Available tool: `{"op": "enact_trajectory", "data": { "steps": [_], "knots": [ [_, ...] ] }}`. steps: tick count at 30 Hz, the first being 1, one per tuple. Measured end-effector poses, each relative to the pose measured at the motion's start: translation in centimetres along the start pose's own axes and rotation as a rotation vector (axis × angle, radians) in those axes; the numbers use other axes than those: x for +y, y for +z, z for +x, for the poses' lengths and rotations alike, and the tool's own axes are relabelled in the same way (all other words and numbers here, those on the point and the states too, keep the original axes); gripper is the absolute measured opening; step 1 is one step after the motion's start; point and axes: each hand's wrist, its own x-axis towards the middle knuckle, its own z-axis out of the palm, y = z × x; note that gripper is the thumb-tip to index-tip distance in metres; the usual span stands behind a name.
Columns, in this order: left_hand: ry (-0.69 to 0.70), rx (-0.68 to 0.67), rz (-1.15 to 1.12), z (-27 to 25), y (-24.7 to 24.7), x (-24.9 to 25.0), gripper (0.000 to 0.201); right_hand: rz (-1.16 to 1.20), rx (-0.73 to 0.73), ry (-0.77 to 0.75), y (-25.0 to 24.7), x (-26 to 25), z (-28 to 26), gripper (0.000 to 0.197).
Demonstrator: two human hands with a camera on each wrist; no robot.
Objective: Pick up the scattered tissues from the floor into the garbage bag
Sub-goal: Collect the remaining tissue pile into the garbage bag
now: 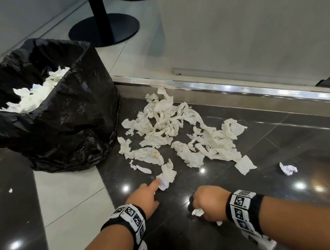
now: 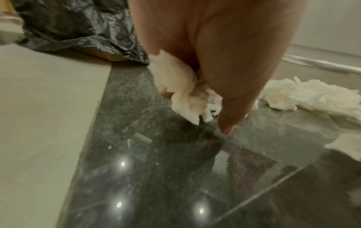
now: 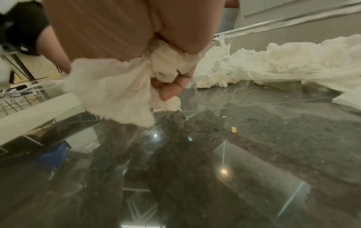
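The right hand [image 1: 208,203] is nearest, low over the dark floor [image 1: 242,226], its fingers curled tight round a wad [image 3: 121,86] of white tissue that bulges out of the fist on both sides. Just left of it, the left hand [image 1: 147,198] reaches toward the pile [image 1: 179,129]. In the wrist view its fingers close on a scrap [image 2: 183,92] held against the palm, and one finger [image 2: 230,117] points straight down near the floor. In the head view that finger's tip touches the nearest tissue [image 1: 167,176], which lies at the near edge of the pile.

The pile spreads over the dark tiles beyond both hands, crumpled strips and sheets lying loosely over one another. One small crumpled piece [image 1: 288,169] sits apart, right of the pile. A tiny white bit [image 1: 10,190] lies far left of the pile, on a dark tile.

Left of the pile stands the black bag [image 1: 64,120], touching the pile's side of the floor, mouth open, with white tissues [image 1: 34,93] already inside. Behind the pile runs a metal strip [image 1: 235,90], and past the bag stands a black round base [image 1: 105,28] with a post.
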Motion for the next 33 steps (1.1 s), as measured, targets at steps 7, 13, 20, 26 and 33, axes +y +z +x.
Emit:
{"op": "enact_trajectory", "data": {
  "steps": [7,13,20,26,33],
  "knots": [
    [-0.033,0.016,0.139,0.1,0.2,0.1,0.027,0.428,0.000,0.093,-0.6,-1.0,0.0,0.018],
    [-0.058,0.107,0.058,0.3,-0.7,-0.3,0.030,0.525,0.112,0.150,-1.6,-0.6,-0.3,0.021],
    [-0.024,0.119,0.100,-0.7,-0.3,-0.7,0.025,0.331,0.090,0.255,-2.2,1.3,-1.2,0.049],
    [0.024,-0.042,0.247,-0.9,0.6,-0.8,0.014,0.449,0.516,0.721,-1.0,8.1,-3.1,0.021],
    [0.064,0.001,0.264,-1.4,1.1,-0.8,0.032,0.343,0.198,0.796,2.9,11.2,-4.2,0.051]
  ]
}}
